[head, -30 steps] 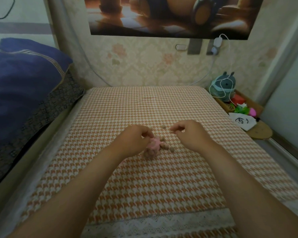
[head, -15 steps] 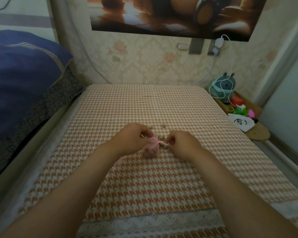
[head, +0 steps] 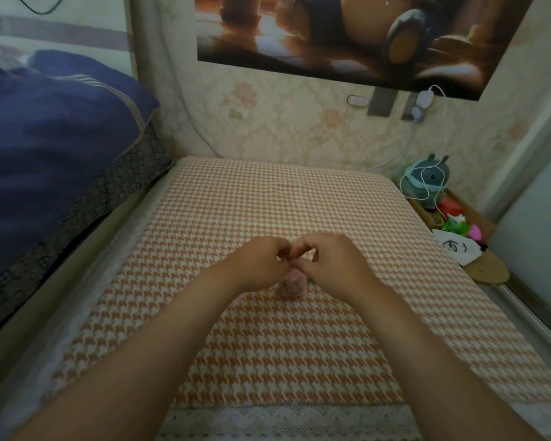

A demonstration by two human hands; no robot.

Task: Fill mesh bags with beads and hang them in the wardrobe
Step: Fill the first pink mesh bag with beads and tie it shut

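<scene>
Orange houndstooth cloth (head: 268, 202) stretches from its lace hem to the wall. Blue bedding (head: 51, 148) crowds its left edge and a toy tray (head: 423, 213) sits off its right. At its middle, the left hand (head: 261, 265) and right hand (head: 331, 265), fingers curled, pinch the top of the pink mesh bag (head: 291, 286), which rests on it.

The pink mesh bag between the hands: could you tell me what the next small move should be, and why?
Probably the right hand should let its pinch go into the mouth of the pink mesh bag, which the left hand seems to hold at the top. Both hands meet right above it; what the fingers pinch is hidden.
</scene>
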